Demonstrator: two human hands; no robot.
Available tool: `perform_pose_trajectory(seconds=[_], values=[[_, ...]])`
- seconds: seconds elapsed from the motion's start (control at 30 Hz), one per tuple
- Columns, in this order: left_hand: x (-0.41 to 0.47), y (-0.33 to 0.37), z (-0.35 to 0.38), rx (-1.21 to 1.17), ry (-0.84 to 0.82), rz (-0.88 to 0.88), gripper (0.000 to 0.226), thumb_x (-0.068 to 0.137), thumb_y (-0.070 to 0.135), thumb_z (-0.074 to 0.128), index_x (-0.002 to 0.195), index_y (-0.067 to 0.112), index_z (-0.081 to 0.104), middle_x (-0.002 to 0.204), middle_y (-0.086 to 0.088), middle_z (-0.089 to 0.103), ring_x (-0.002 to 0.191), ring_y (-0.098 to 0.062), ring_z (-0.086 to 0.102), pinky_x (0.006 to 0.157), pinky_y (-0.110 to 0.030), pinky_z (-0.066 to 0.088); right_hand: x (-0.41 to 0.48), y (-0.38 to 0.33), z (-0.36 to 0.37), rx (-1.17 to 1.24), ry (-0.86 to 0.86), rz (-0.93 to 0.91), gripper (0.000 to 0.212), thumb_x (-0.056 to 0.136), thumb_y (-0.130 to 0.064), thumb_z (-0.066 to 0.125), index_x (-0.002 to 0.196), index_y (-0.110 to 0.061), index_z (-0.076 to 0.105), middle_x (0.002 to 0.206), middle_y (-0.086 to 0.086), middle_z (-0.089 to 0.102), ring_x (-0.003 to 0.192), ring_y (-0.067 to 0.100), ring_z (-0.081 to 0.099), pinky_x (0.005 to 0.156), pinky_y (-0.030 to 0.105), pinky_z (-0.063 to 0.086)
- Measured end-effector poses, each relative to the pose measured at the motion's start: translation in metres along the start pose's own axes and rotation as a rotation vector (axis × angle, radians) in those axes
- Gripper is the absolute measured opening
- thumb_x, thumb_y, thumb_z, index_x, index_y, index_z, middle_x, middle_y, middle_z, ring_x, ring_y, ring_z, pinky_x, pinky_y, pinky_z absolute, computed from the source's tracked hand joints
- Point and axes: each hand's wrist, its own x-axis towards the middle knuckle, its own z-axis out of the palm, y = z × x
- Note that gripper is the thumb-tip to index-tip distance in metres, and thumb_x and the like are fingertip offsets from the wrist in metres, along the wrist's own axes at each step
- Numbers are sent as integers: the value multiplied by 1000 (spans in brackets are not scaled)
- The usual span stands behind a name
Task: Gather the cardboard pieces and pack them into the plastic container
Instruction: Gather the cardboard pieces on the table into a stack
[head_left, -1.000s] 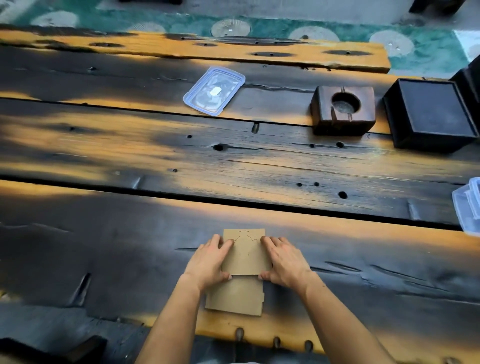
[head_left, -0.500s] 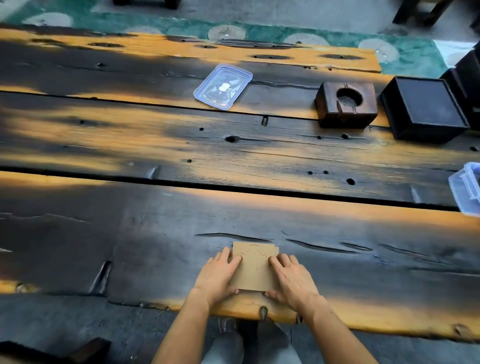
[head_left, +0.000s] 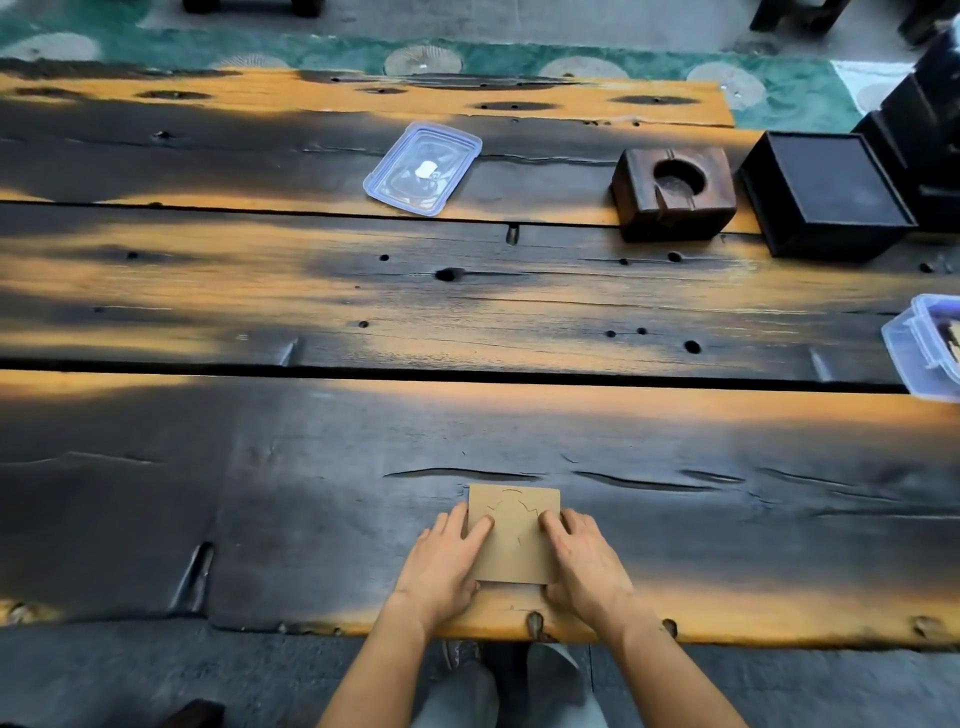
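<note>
- Pressing cardboard pieces (head_left: 514, 540) at the table's (head_left: 311, 519) near edge with left hand (head_left: 447, 564), fingers straight on top.
- Same with right hand (head_left: 584, 564).
- Well apart from plastic container (head_left: 927, 353), far right.

Charred plank surface (head_left: 260, 519): cardboard (head_left: 517, 540) at near edge, lid (head_left: 422, 167) far centre, holed block (head_left: 674, 193) and black box (head_left: 826, 195) far right, container (head_left: 922, 348) right edge.

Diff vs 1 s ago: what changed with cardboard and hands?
The brown cardboard pieces were squared up: the lower sheet, which stuck out toward the person, slid under the top one; only a sliver shows now. Left hand and right hand stayed pressed on the stack's sides; nothing taken or released. Clear plastic lid, clear plastic container, dark wooden block and black box unmoved.
</note>
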Motion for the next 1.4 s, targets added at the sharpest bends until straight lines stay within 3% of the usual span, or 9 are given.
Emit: perform_pose_trajectory(seconds=[0.2,0.3,0.43,0.6,0.9,1.03,1.1,1.23,1.4], values=[[-5,6,7,-245,82,-124,95,75,50,81,151,31,29,165,-6,11,145,-28,31,114,-41,41,-2,8,8,124,53,30,89,70,-39,76,145,-25,31,145,1,31,134,25,37,105,33,46],[-12,16,16,-667,272,-361,93,74,64,79,146,25,36,142,-1,45,131,-20,47,107,-37,45,-8,11,19,457,131,253,104,69,-49,79,153,-20,26,144,5,38,133,27,39,113,36,38],[5,39,22,-916,307,-655,76,86,45,79,145,13,41,118,-2,66,112,-25,64,99,-36,48,4,3,19,730,117,534,79,92,-40,69,153,-6,32,149,16,48,141,33,43,115,36,35],[41,60,17,-882,223,-779,59,86,32,77,135,17,47,128,-11,62,136,-28,43,110,-34,36,27,15,-5,774,69,589,49,101,-27,53,144,-9,38,146,19,40,138,40,42,113,38,36],[164,69,-60,-1447,556,-556,49,87,25,83,111,23,41,114,-2,61,90,-3,67,70,-11,49,135,69,-74,1309,264,355,23,96,-27,64,117,-25,52,129,8,65,117,23,62,106,43,47],[239,58,-120,-1656,823,-499,58,77,83,49,99,30,59,115,8,64,118,-17,59,105,-26,43,204,74,-124,1551,485,213,93,73,-81,51,144,-21,56,135,-26,57,123,-14,53,112,15,34],[272,49,-142,-1709,873,-428,69,72,95,47,98,35,69,126,12,68,128,-12,58,119,-34,36,228,82,-142,1583,636,55,97,71,-82,52,142,-17,57,111,-43,61,103,-33,50,90,-6,34],[307,35,-148,-1629,1023,-265,48,81,78,52,85,34,70,99,24,74,104,8,65,100,-21,45,263,85,-152,1597,764,40,53,80,-71,58,114,-32,68,121,-27,69,116,-17,57,97,1,39],[322,28,-130,-1426,1108,-134,60,98,55,46,76,6,72,89,-6,75,81,-17,68,75,-42,47,284,95,-133,1478,905,60,40,91,-50,44,101,-26,74,101,-23,74,102,-4,65,87,5,44]])
